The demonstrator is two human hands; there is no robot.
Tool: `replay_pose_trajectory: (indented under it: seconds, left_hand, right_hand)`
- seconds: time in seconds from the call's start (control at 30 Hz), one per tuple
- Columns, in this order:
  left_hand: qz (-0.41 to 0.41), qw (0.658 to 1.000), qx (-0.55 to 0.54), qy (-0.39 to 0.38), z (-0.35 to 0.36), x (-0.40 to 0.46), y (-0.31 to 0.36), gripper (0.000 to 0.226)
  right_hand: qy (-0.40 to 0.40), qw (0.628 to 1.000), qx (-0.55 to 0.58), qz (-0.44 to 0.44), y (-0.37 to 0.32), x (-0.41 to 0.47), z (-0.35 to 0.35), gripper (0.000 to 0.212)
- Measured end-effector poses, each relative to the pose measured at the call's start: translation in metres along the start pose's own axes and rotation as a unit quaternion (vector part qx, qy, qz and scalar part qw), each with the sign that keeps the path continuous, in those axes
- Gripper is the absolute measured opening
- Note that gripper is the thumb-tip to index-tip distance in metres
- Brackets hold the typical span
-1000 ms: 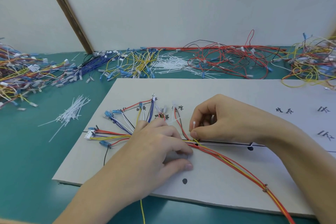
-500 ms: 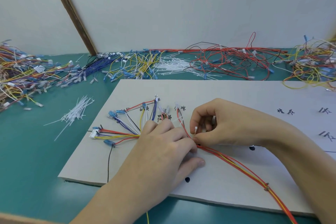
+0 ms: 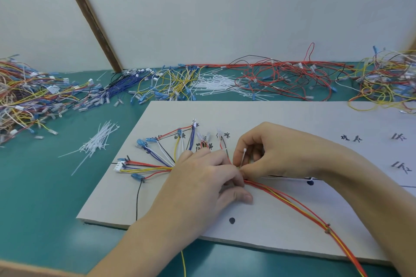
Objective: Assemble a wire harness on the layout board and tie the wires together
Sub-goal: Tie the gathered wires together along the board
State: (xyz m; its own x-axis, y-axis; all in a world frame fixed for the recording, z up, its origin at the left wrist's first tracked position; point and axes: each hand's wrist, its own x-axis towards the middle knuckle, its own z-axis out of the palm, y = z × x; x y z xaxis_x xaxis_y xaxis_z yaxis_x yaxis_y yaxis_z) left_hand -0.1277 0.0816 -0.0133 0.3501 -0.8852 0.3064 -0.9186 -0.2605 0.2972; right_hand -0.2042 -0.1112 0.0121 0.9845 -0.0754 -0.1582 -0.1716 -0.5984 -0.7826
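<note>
A grey layout board (image 3: 281, 117) lies on the green table. On it a wire harness (image 3: 290, 200) of red, orange and yellow wires runs from lower right to a fan of coloured branches with blue terminals and a white connector (image 3: 119, 165) at the left. My left hand (image 3: 202, 184) lies over the point where the branches meet, fingers curled round the bundle, thumb on the board. My right hand (image 3: 276, 150) pinches a white cable tie (image 3: 243, 156) that stands upright at the bundle, touching my left fingertips. A dark tie (image 3: 327, 228) binds the harness lower right.
A loose heap of white cable ties (image 3: 99, 141) lies left of the board, more ties (image 3: 216, 85) at the back. Tangles of coloured wires (image 3: 33, 99) fill the left, red wires (image 3: 281, 76) the back, yellow wires (image 3: 387, 78) the right. Black marks and dots are drawn on the board.
My right hand has lifted the cable tie's head a little higher above the bundle. My left hand has shifted slightly right along the bundle, its thumb moving outward on the board.
</note>
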Motion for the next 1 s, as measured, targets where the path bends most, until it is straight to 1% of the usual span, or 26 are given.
replay_pose_trajectory:
  seconds: [0.13, 0.27, 0.33, 0.4, 0.47, 0.53, 0.6, 0.7, 0.8, 0.87, 0.93, 1.0]
  left_hand:
    - [0.038, 0.996, 0.066, 0.037, 0.001, 0.006, 0.002, 0.046]
    - [0.056, 0.993, 0.081, 0.061, 0.004, 0.01, 0.003, 0.047]
    - [0.048, 0.995, 0.058, 0.063, 0.005, 0.008, 0.003, 0.044]
    - [0.03, 0.998, 0.005, 0.055, 0.005, 0.005, 0.002, 0.042]
    - [0.017, 0.998, -0.049, 0.039, 0.004, 0.005, 0.001, 0.045]
    - [0.028, 0.997, -0.059, 0.041, 0.005, 0.005, 0.0, 0.046]
    - [0.04, 0.996, -0.056, 0.056, 0.007, 0.005, -0.001, 0.039]
    - [0.007, 0.992, -0.105, 0.068, 0.007, 0.004, -0.003, 0.016]
    - [-0.022, 0.988, -0.125, 0.092, 0.007, 0.003, 0.0, 0.008]
    - [-0.066, 0.977, -0.169, 0.111, 0.008, 0.0, 0.004, 0.012]
    - [-0.137, 0.954, -0.239, 0.116, 0.01, 0.0, 0.006, 0.024]
    - [-0.189, 0.934, -0.281, 0.118, 0.012, 0.001, 0.008, 0.029]
  right_hand:
    - [0.002, 1.0, -0.017, 0.022, -0.003, 0.001, -0.001, 0.008]
    - [0.014, 1.0, -0.015, 0.019, 0.001, -0.002, 0.0, 0.005]
    - [0.011, 1.0, 0.003, 0.014, 0.003, -0.004, -0.001, 0.003]
    - [0.004, 1.0, 0.02, 0.009, 0.006, -0.005, -0.003, 0.003]
    - [-0.004, 0.999, 0.039, 0.004, 0.008, -0.007, -0.004, 0.006]
    - [-0.006, 0.999, 0.052, -0.004, 0.01, -0.008, -0.004, 0.01]
    - [-0.003, 0.998, 0.062, -0.01, 0.012, -0.008, -0.002, 0.011]
    - [0.003, 0.995, 0.095, -0.014, 0.012, -0.01, -0.001, 0.013]
    - [0.01, 0.995, 0.102, -0.011, 0.012, -0.012, -0.001, 0.016]
    - [0.016, 0.995, 0.097, -0.012, 0.012, -0.012, 0.0, 0.013]
    - [0.021, 0.996, 0.091, -0.015, 0.014, -0.012, 0.0, 0.01]
    - [0.024, 0.995, 0.098, -0.023, 0.015, -0.013, 0.001, 0.01]
